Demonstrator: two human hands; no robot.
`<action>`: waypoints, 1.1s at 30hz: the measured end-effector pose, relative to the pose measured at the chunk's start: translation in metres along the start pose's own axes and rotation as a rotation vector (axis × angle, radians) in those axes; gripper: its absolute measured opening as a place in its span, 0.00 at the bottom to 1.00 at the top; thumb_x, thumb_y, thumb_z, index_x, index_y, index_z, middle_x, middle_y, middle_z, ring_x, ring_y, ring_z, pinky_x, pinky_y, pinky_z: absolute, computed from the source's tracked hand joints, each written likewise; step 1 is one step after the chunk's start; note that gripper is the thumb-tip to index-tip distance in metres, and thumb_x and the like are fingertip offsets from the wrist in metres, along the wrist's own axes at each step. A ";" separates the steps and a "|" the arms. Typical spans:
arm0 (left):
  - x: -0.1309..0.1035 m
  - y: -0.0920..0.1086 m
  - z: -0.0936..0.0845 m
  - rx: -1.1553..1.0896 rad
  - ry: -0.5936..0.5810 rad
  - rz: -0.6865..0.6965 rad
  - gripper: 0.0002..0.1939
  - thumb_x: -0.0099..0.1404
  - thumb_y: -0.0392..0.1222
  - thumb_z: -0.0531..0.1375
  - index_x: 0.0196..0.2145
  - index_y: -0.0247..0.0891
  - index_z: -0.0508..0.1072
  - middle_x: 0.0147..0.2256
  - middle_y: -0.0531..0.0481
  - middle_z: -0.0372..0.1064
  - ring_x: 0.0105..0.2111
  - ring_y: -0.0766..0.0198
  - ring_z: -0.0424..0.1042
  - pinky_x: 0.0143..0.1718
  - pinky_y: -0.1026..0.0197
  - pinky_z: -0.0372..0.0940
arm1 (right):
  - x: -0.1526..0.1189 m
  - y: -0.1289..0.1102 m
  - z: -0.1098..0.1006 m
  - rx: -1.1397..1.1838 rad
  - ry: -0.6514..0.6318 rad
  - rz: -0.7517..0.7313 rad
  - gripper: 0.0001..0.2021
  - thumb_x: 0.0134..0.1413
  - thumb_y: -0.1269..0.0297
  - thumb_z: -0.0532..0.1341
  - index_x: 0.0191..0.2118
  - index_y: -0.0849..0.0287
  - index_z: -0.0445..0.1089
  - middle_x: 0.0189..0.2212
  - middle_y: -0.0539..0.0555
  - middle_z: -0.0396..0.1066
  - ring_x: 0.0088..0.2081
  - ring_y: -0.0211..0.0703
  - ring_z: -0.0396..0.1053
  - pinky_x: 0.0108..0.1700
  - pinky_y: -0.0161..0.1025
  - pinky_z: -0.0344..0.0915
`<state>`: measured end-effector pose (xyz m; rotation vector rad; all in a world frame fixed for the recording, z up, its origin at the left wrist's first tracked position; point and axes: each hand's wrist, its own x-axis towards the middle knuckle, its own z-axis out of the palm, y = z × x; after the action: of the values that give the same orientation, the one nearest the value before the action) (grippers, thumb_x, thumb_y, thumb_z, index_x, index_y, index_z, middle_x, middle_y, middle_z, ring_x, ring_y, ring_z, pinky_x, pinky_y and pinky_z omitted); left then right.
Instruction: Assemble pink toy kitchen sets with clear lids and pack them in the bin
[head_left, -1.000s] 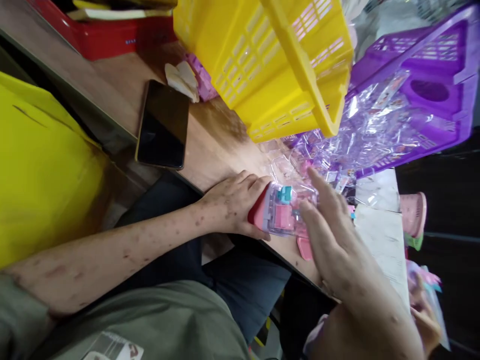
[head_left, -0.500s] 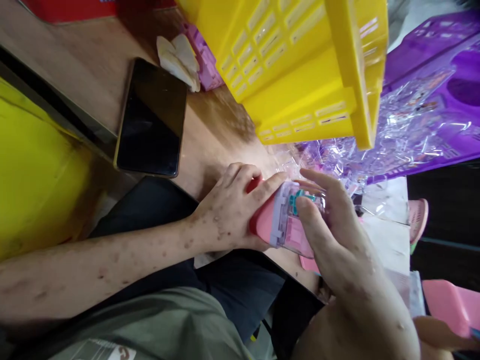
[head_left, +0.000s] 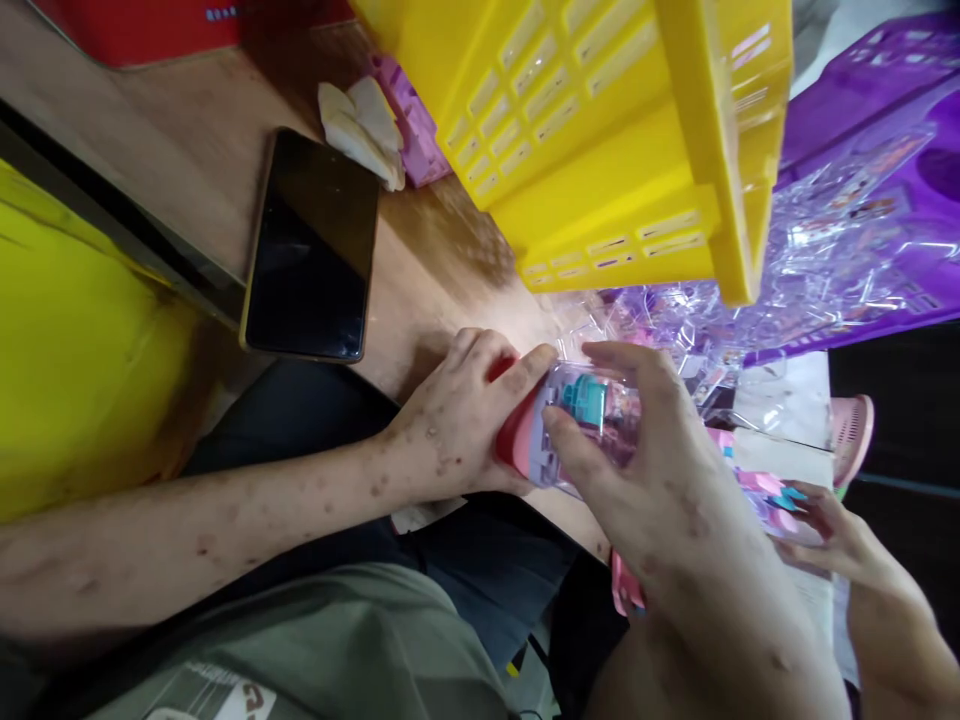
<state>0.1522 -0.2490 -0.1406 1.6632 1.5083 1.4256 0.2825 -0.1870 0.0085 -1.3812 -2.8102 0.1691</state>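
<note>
A pink plastic toy case [head_left: 516, 446] with a lavender rim sits between my hands near the table edge. My left hand [head_left: 439, 430] is closed around its pink base from the left, fingers curled over the far side. My right hand [head_left: 660, 450] grips the clear plastic cover [head_left: 621, 408] from the right, thumb on the near side and fingers on the far side. Through the cover shows a teal piece [head_left: 589, 398] with pink pieces. The cover sits against the rim; whether it is fastened, I cannot tell.
A yellow basket [head_left: 637, 215] stands just beyond my hands. Clear plastic pieces [head_left: 817, 260] fill a purple basket [head_left: 840, 130] at right. A phone [head_left: 311, 245] lies at left. Another person's hand [head_left: 855, 540] holds pink and teal parts [head_left: 769, 497] at lower right.
The clear cover and my right hand have shifted left, closer against the lavender rim. The other person's hand has come into view at right with small parts, where a pink piece showed before.
</note>
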 end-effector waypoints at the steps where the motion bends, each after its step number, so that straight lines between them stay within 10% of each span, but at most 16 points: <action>1: 0.001 0.000 -0.001 0.000 -0.005 -0.011 0.60 0.51 0.60 0.81 0.74 0.44 0.60 0.58 0.39 0.65 0.58 0.39 0.65 0.61 0.34 0.69 | 0.001 -0.004 0.001 -0.018 0.019 0.024 0.25 0.67 0.52 0.62 0.66 0.52 0.68 0.60 0.65 0.76 0.56 0.64 0.78 0.53 0.65 0.81; 17: 0.003 0.005 0.008 0.186 0.032 -0.028 0.56 0.50 0.63 0.81 0.66 0.39 0.60 0.58 0.39 0.69 0.59 0.39 0.69 0.67 0.32 0.63 | 0.012 -0.012 0.012 -0.022 0.063 0.057 0.33 0.61 0.62 0.67 0.71 0.61 0.66 0.68 0.74 0.67 0.65 0.70 0.73 0.65 0.67 0.71; 25: 0.004 0.014 0.015 0.262 0.054 -0.081 0.60 0.52 0.65 0.81 0.67 0.32 0.57 0.65 0.29 0.65 0.69 0.33 0.65 0.74 0.32 0.59 | -0.004 0.004 0.014 0.205 0.212 0.011 0.38 0.70 0.48 0.64 0.76 0.60 0.57 0.74 0.72 0.64 0.76 0.65 0.62 0.74 0.66 0.62; 33: -0.018 0.056 -0.015 0.125 0.190 0.060 0.63 0.49 0.54 0.83 0.72 0.42 0.54 0.66 0.36 0.62 0.70 0.37 0.62 0.73 0.34 0.63 | -0.056 0.017 0.000 0.569 0.197 -0.020 0.38 0.72 0.37 0.64 0.77 0.51 0.59 0.78 0.64 0.60 0.77 0.61 0.62 0.72 0.60 0.70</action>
<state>0.1650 -0.2858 -0.0935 1.6991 1.6955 1.5892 0.3304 -0.2209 0.0087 -1.1554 -2.3447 0.7212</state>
